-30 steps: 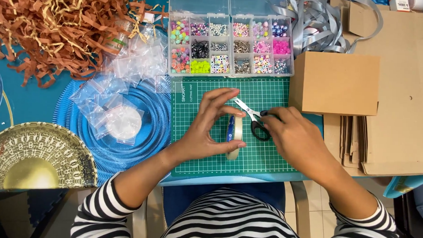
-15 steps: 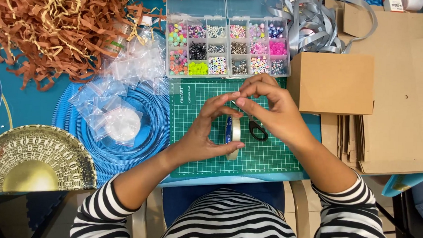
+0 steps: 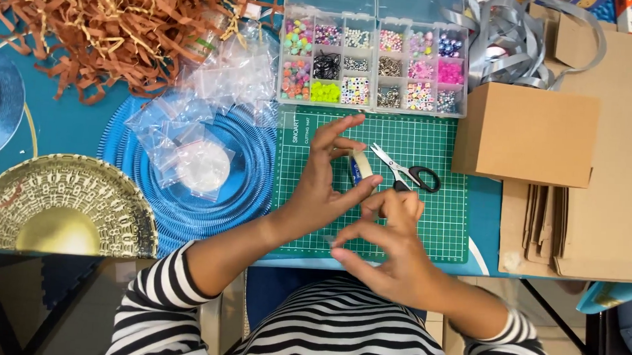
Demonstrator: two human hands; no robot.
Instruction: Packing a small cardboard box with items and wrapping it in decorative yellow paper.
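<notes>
— Two hands on it? 
— Left hand [image 3: 322, 188] grips the tape roll [image 3: 359, 169] upright on the mat [image 3: 433, 230], beside the scissors [image 3: 407, 172]. Right hand [image 3: 383, 250] pinches its end: light, sticky, best held by the rim.

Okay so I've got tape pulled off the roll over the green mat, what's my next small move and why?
Probably reach your right hand up to the scissors and snip. Your left hand holds the tape roll upright, your right fingers seem to pinch a clear strip toward you, and the scissors lie free on the cutting mat just beyond.
</notes>
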